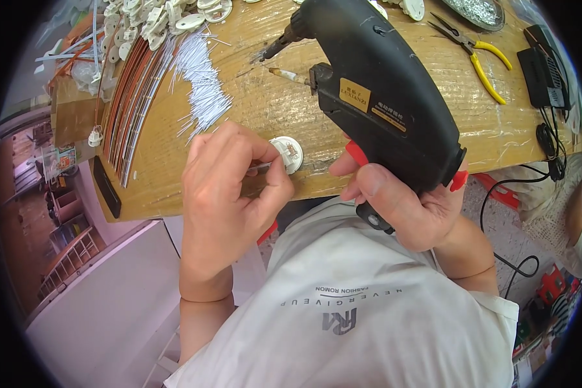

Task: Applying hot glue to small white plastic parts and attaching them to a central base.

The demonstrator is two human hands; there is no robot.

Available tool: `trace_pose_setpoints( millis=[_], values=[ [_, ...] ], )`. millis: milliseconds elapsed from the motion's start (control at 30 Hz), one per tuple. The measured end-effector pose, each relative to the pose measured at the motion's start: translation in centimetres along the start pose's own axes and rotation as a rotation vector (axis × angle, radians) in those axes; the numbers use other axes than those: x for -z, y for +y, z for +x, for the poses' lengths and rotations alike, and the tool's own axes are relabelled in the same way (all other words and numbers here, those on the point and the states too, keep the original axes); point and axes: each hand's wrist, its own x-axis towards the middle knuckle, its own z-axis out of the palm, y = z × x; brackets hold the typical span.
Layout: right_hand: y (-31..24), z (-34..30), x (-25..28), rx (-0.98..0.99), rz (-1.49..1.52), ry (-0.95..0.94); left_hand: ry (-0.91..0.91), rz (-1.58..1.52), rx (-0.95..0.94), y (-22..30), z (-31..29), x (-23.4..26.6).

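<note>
My left hand is closed in a pinch, thumb and forefinger at the left edge of a round white disc with small metal parts on its face. A thin pale wire shows between those fingers; its ends are hidden. My right hand grips a black soldering gun with a red trigger. The gun points to the far left over the table. Its dark nozzle and a slim pale-tipped rod stick out from its front, apart from the disc.
Many short white wires lie beyond my left hand, beside long brown and white wires. White discs are heaped at the back left. Yellow-handled pliers, a metal dish and a black adapter with cables are on the right.
</note>
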Motion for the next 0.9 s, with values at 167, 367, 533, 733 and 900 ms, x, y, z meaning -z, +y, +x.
trace_pose_setpoints(
  millis=[167, 367, 533, 733, 900],
  values=[
    [0.63, -0.01, 0.00, 0.087, -0.046, 0.006, -0.013, 0.038, 0.011, 0.27, 0.24, 0.05],
    [0.72, 0.00, 0.06, 0.075, -0.059, 0.012, -0.010, 0.025, 0.031, 0.27, 0.21, -0.02],
    [0.82, 0.00, -0.14, 0.089, -0.060, 0.021, -0.015, 0.004, 0.044, 0.25, 0.16, -0.03],
    [0.63, 0.05, -0.19, 0.078, -0.059, 0.025, -0.072, 0.051, -0.017, 0.14, 0.58, 0.48],
    [0.61, 0.08, -0.14, 0.055, -0.042, 0.017, -0.068, 0.023, 0.005, -0.05, 0.84, 0.41]
  ],
)
